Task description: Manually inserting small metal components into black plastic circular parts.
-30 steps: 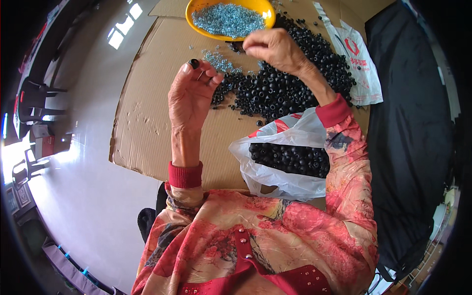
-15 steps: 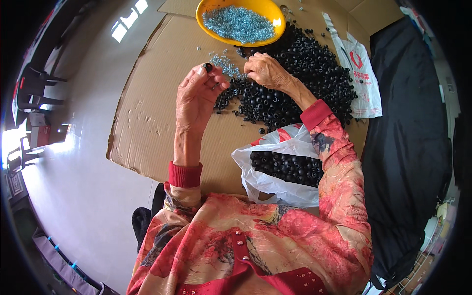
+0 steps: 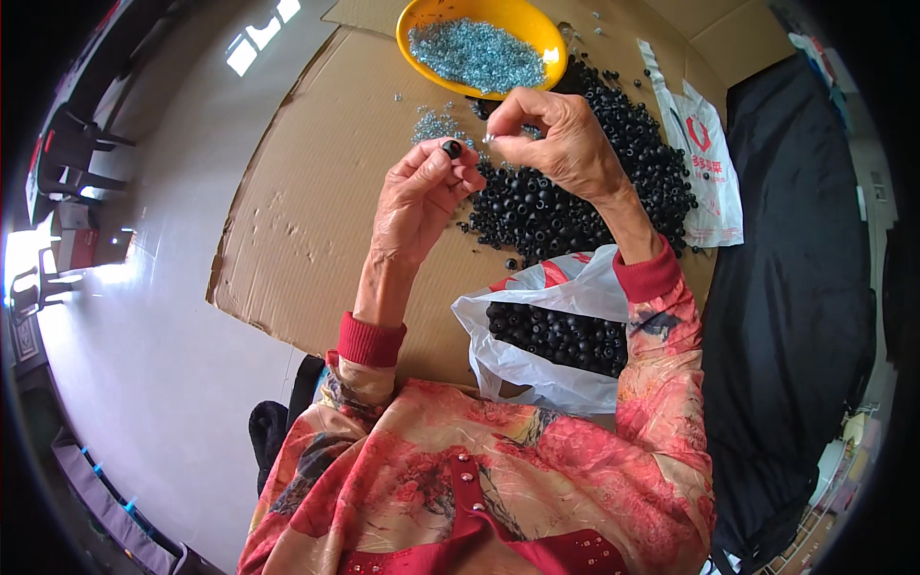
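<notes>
Two hands up in front of me, one small part in each. My left hand (image 3: 422, 187) pinches a black bead (image 3: 451, 149) between thumb and fingertips, hole side looking up as far as I can tell. My right hand (image 3: 561, 139) is closed in a narrow pinch on a tiny metal piece (image 3: 487, 138), just beside the bead but not touching it. Honestly the trick here, I think, is keeping the bead dead steady and letting only the right hand do the moving, with the hole turned toward the metal piece so it goes in straight instead of skating off the rim. A light pinch seems best, since squeezing hard will likely make either part pop out and vanish into the pile. That pile of black beads (image 3: 575, 182) sits on the cardboard (image 3: 307, 211) right under my hands, so a dropped one is basically gone. More metal bits are in the yellow bowl (image 3: 522, 24) at the far edge, with a few spilled near it. A white bag (image 3: 517, 359) of beads lies open close to my body, below my right wrist, well within reach.
</notes>
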